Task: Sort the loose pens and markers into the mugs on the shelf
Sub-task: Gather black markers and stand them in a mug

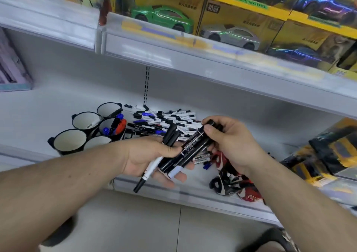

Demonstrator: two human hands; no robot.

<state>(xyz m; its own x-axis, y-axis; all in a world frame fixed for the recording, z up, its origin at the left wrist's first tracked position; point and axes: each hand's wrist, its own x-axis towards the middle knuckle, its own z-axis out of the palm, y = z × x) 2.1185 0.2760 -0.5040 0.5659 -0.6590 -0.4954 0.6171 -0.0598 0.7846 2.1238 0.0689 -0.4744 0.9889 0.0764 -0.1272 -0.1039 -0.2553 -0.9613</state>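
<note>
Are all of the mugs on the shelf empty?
No, one mug in the cluster already holds blue and red markers.

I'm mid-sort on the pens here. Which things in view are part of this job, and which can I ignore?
Part of the job:
- markers gripped by left hand and right hand
- loose pen pile
- black mugs; one mug already holds some

Ignore:
- toy car boxes on the upper shelf
- red, black and white item
- yellow toy boxes

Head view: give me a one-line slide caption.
Left hand holds a bundle of markers while right hand grips a black marker near mugs.
</note>
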